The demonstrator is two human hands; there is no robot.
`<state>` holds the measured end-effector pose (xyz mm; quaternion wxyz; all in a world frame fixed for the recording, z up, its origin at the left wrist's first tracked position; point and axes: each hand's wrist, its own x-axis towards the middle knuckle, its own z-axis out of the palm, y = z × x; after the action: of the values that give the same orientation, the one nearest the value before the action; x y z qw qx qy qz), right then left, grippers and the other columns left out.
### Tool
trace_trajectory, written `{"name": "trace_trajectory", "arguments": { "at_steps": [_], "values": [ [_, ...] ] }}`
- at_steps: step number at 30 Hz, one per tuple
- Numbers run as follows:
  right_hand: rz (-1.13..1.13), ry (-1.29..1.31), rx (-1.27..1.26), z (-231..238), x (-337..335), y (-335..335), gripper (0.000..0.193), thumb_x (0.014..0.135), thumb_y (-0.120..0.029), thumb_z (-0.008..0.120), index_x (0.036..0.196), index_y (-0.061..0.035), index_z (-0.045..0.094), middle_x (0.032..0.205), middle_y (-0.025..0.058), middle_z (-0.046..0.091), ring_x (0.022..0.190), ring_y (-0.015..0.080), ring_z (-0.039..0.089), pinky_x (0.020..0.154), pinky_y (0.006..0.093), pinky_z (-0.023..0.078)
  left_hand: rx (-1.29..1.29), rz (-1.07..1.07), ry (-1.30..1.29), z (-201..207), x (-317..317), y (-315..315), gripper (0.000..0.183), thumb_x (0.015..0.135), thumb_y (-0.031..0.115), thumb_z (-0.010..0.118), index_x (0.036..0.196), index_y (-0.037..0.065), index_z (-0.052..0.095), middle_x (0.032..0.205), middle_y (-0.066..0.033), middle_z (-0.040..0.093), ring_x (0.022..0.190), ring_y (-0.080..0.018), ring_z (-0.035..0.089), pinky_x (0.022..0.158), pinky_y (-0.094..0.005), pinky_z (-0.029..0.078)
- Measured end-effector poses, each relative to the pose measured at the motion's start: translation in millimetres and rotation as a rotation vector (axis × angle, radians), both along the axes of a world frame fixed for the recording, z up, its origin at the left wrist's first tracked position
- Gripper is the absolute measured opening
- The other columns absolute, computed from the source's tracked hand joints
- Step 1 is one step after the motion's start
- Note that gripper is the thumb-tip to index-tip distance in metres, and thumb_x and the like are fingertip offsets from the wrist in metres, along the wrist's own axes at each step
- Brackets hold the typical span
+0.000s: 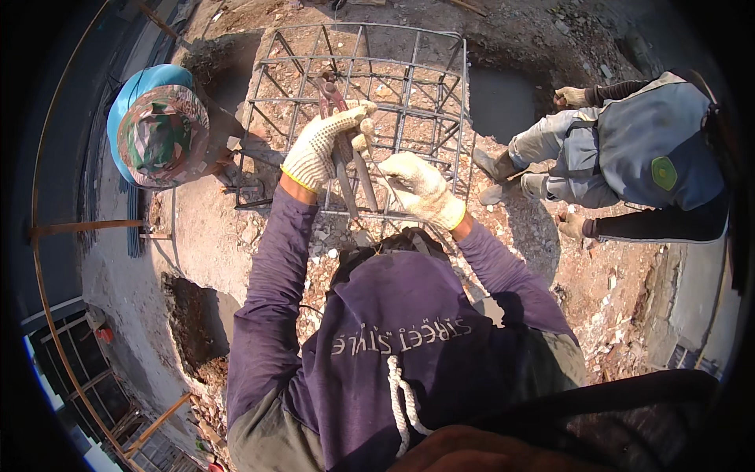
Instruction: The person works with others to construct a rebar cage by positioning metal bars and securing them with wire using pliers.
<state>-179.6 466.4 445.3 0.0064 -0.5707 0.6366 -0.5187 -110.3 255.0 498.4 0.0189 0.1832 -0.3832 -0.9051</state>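
My left hand [318,149], in a cream knitted work glove with a dotted grip, is closed around a pair of pincers [345,185]. Their worn reddish head points away from me and the two handles hang down toward my chest. To the right, my right hand [425,189], gloved alike, has its fingers curled together just beside the handles. Something thin, perhaps tie wire, shows at its fingertips, but I cannot make it out. Beneath and beyond both hands lies a rebar cage [406,88] of long bars and square ties.
A co-worker in a camouflage hat [163,135] bends at the cage's left side. Another in a grey top [657,141] crouches at the right, gloved hands low. Dug pits [502,102] hold grey material. Rubble [598,291] covers the ground. Wooden battens [86,227] stand at left.
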Motion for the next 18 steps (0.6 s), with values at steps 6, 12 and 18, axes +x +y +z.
{"name": "trace_trajectory", "arguments": {
  "at_steps": [6, 12, 18],
  "values": [
    [-0.181, 0.198, -0.124, 40.8, 25.3, 43.9, 0.033, 0.076, 0.003, 0.075, 0.107, -0.007, 0.07, 0.097, 0.0073, 0.072, 0.086, 0.0286, 0.07, 0.077, 0.0381, 0.055, 0.056, -0.138, -0.004, -6.6, 1.2, 46.4, 0.027, 0.096, 0.011, 0.064, 0.12, -0.002, 0.065, 0.088, -0.0059, 0.067, 0.069, -0.0169, 0.064, 0.063, -0.0305, 0.056],
    [-0.479, 0.322, -0.303, 76.3, 38.8, 83.0, 0.027, 0.082, -0.001, 0.071, 0.108, -0.0027, 0.069, 0.105, 0.0149, 0.072, 0.097, 0.0321, 0.07, 0.084, 0.0412, 0.055, -0.058, -0.323, 0.068, -11.1, 12.6, 91.0, 0.03, 0.096, 0.027, 0.07, 0.111, 0.001, 0.068, 0.079, -0.0027, 0.061, 0.063, -0.0115, 0.056, 0.057, -0.0253, 0.046],
    [-0.738, 0.122, -0.91, 142.4, 42.2, 146.4, 0.034, 0.101, -0.024, 0.057, 0.122, 0.0017, 0.058, 0.117, 0.0234, 0.065, 0.099, 0.0361, 0.07, 0.09, 0.0462, 0.061, -0.233, -0.111, 0.073, -36.4, 66.2, 60.9, 0.031, 0.095, 0.025, 0.071, 0.112, 0.0, 0.066, 0.078, -0.0027, 0.064, 0.062, -0.0109, 0.058, 0.058, -0.0258, 0.048]
  ]
}}
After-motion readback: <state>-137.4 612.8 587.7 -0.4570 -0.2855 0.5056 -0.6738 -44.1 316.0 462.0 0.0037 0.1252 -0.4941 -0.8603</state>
